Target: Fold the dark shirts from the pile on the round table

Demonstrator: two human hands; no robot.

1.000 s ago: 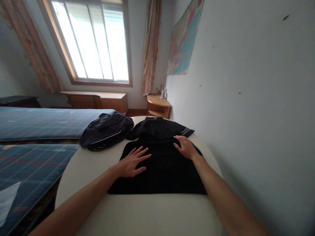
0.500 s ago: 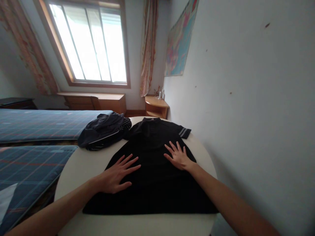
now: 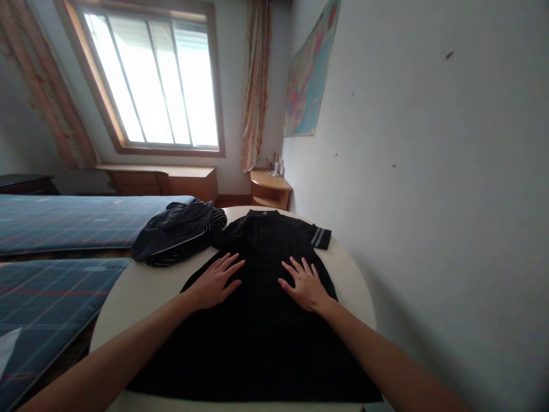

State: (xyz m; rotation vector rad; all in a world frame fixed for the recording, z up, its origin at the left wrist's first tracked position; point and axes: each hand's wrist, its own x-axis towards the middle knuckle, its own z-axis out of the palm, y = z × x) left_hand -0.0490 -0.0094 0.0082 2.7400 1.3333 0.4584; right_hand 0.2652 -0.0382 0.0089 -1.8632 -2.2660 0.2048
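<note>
A black short-sleeved shirt (image 3: 261, 343) lies spread on a round white table (image 3: 124, 303), its collar at the far side and its hem near me. Two grey stripes ring its right-hand sleeve. My left hand (image 3: 215, 280) rests on the left part of the shirt, fingers spread and palm down. On the right part of the cloth my right hand (image 3: 303, 285) lies flat, also with fingers apart. Neither hand grips the fabric. The left-hand sleeve runs up to a pile of dark clothes.
A heap of dark clothes with white piping (image 3: 175, 232) sits at the table's left edge. Beds with blue plaid mattresses (image 3: 64, 286) stand to the left. A white wall (image 3: 420, 229) rises close on the right. Behind are a desk (image 3: 193, 180) and a corner shelf (image 3: 270, 182).
My left hand has slid forward and slightly right over the shirt. My right hand has shifted a little nearer to me and left. The hem now lies lower in view.
</note>
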